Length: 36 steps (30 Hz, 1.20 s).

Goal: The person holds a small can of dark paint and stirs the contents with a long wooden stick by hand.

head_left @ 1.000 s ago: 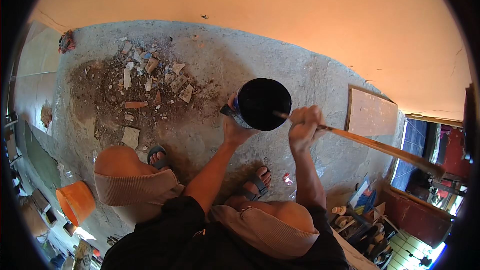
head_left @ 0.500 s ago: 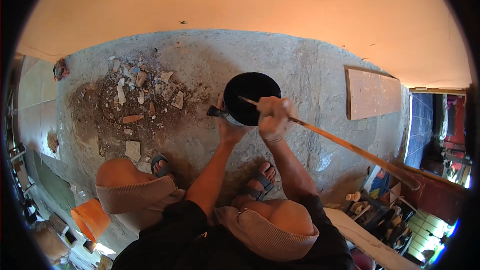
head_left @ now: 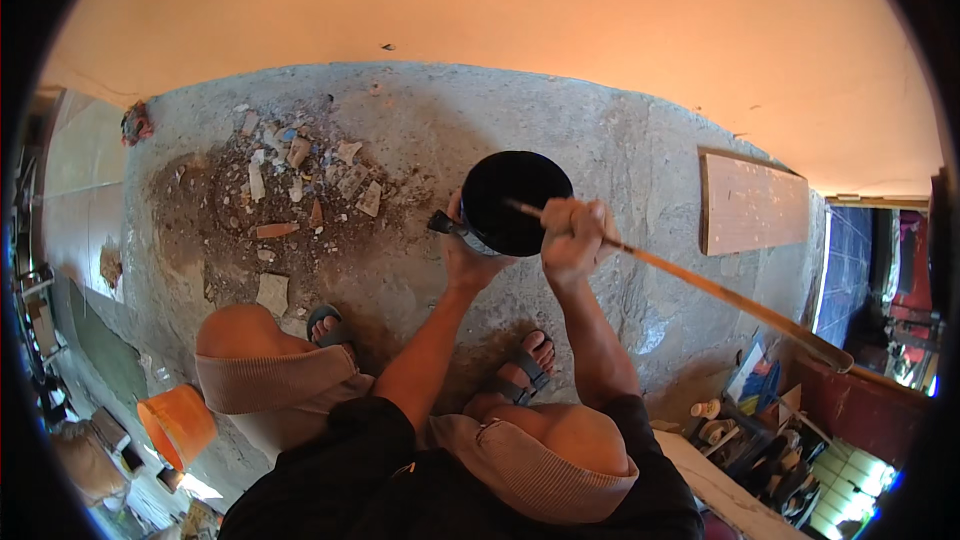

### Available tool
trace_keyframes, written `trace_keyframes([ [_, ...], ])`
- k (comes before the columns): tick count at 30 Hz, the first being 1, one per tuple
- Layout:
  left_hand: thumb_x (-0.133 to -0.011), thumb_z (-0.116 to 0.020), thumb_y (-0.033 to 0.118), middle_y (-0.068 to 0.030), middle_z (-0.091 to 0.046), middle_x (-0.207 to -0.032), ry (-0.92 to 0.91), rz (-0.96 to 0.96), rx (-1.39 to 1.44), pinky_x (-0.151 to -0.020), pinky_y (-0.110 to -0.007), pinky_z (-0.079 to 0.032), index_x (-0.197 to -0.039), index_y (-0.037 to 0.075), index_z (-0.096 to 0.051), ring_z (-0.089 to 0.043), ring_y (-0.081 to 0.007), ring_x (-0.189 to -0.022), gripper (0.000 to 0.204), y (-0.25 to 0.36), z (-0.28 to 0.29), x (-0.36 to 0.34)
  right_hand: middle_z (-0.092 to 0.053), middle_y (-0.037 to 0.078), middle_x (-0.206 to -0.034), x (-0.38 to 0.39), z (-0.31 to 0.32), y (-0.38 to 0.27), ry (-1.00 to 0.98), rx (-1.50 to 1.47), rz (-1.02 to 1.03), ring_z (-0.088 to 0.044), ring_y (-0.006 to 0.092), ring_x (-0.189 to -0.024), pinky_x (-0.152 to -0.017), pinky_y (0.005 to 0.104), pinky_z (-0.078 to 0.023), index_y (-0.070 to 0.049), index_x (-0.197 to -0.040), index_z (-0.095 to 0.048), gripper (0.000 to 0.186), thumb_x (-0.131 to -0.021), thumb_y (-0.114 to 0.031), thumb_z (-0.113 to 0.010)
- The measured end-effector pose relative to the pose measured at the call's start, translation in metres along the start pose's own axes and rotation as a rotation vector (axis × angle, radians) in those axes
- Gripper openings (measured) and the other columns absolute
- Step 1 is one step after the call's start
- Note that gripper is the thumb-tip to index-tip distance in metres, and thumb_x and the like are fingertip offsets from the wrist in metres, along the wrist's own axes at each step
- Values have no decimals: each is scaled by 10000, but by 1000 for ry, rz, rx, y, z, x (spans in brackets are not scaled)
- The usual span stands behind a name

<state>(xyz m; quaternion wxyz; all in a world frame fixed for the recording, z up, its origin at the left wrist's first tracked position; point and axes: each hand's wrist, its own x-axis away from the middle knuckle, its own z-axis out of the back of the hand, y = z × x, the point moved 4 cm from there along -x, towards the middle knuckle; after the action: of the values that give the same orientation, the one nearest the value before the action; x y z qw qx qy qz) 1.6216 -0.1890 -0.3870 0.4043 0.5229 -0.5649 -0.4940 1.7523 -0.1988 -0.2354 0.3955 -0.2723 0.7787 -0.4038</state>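
At the left edge of the grey concrete floor stands a tilted orange plastic bucket. Farther in, toward the floor's wall-side edge, lies a spread heap of broken tile, brick and mortar rubble.

Right of the rubble, the left hand clasps the near-left side of a dark, round, deep container. The fingers are partly hidden behind its wall. A small black, brush-like piece projects beside this hand; its type and hold cannot be confirmed. The container is between the person's feet and the wall-side edge; whether its base touches the floor cannot be determined. Its contents are too dark to read.

The right hand closes in a fist around a long, tan wooden stick. The thin end is at the container's mouth; the thick end extends to the right, below a flat pinkish-brown board near the wall.

Caution: sideways force on the stick may tip the container if the left grip is loose. The long outer end may strike clutter at the lower right if swung low.
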Motion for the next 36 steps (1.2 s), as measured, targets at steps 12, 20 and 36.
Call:
trace_keyframes([
  [12, -474, -988, 134, -136, -549, -1335, 37, -114, -64, -1069, -399, -439, -1446, 29, -353, -554, -262, -1231, 1166, 13, 1, -7, -419, 37, -534, -8, -21, -7, -47, 119, 22, -387, 126, -463, -445, 306, -323, -88, -657, -331, 405, -1040, -167, -436],
  [20, -490, -978, 91, -128, -565, -1329, 53, -120, -143, -1076, -393, -439, -1453, 19, -333, -551, -242, -1239, 1162, 19, -1, -2, -301, -3, -521, 10, 16, -24, -131, 366, 89, -245, 71, -448, -419, 294, -230, -144, -672, -271, 366, -1007, -157, -416],
  [36, -437, -1024, 195, -161, -545, -1334, 130, -42, -148, -1066, -423, -424, -1532, 7, -203, -545, -291, -1245, 1382, 19, -2, 6, -344, 2, -537, -18, -35, -6, -187, 603, 200, -279, 89, -434, -432, 281, -278, -122, -678, -297, 360, -1024, -79, -388],
])
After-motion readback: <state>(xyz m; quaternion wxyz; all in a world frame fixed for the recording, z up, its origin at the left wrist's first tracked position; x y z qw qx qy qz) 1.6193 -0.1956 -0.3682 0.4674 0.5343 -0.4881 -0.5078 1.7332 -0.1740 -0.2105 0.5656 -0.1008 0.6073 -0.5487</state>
